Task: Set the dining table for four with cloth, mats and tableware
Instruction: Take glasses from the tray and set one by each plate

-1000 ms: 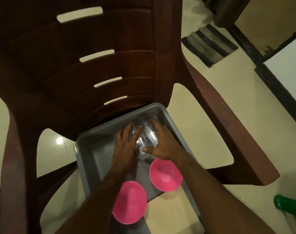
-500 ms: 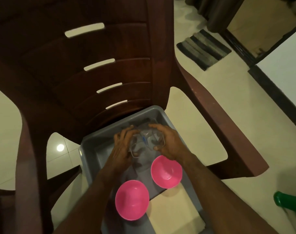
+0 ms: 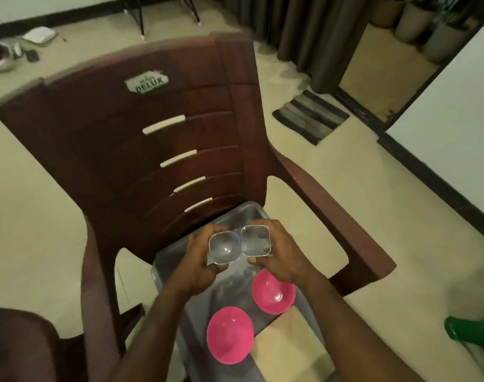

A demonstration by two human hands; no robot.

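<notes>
Hands [image 3: 199, 260] [image 3: 280, 256] each gripping one clear glass [image 3: 221, 248] [image 3: 256, 241], rims touching, above grey tub [image 3: 251, 213]

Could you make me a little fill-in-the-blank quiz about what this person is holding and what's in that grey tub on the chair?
1. Each hand, left hand and right hand, holds one clear ____.
2. The two bowls in the grey tub are ____ in colour.
3. The tub rests on a brown plastic ____.
4. The sticker on its backrest reads ____.

Answers: glass; pink; chair; DELUX
</notes>
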